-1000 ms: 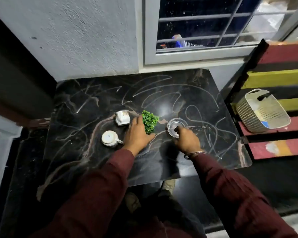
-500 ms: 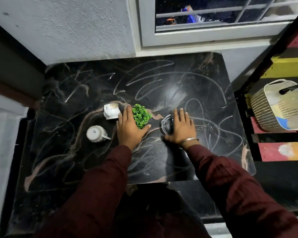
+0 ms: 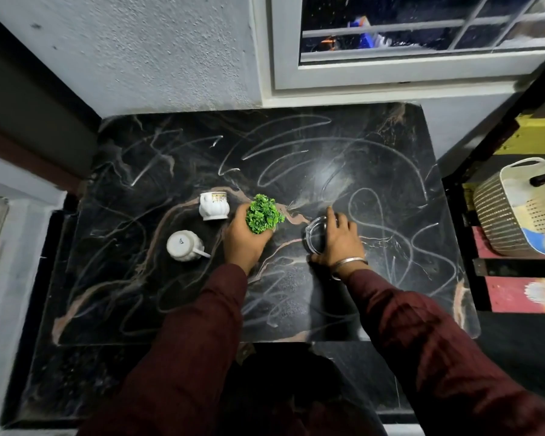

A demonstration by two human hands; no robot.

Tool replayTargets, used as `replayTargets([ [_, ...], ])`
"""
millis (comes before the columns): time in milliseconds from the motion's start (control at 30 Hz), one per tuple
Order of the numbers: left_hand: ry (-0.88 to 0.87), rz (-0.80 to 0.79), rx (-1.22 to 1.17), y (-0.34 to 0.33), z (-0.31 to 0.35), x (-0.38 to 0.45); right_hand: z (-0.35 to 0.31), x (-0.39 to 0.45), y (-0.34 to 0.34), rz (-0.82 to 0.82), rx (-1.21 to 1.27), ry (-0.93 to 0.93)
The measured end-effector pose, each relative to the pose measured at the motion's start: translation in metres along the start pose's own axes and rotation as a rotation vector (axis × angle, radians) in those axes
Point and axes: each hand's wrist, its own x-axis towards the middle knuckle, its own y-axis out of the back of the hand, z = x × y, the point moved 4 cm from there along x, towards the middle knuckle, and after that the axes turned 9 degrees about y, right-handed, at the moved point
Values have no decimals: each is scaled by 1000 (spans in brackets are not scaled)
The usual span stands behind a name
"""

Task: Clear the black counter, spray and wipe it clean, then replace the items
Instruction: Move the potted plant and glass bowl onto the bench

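Two cups left of plant on counter; glass right; basket off right edge.

A home, by the look of it — a small domestic corner rather than a workplace. A black marble-patterned counter sits against a rough plastered wall, just below a white-framed barred window with darkness outside. On the counter stand two white ceramic cups and a small green plant — household things. Right of the counter, a plastic basket rests on painted striped steps.
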Motion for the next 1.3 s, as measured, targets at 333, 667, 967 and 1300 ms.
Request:
replayTargets([
  [333, 205, -119, -268, -19, -27, 2, 22, 4, 1, 181, 211, -186],
  [667, 158, 97, 54, -26, -22, 4, 29, 14, 7, 128, 244, -275],
  [967, 85, 75, 101, -35, -5, 7, 36, 18, 7, 96, 385, -446],
  [1300, 113, -171, -223, -13, 43, -7, 24, -18, 43, 427, 1004, -689],
])
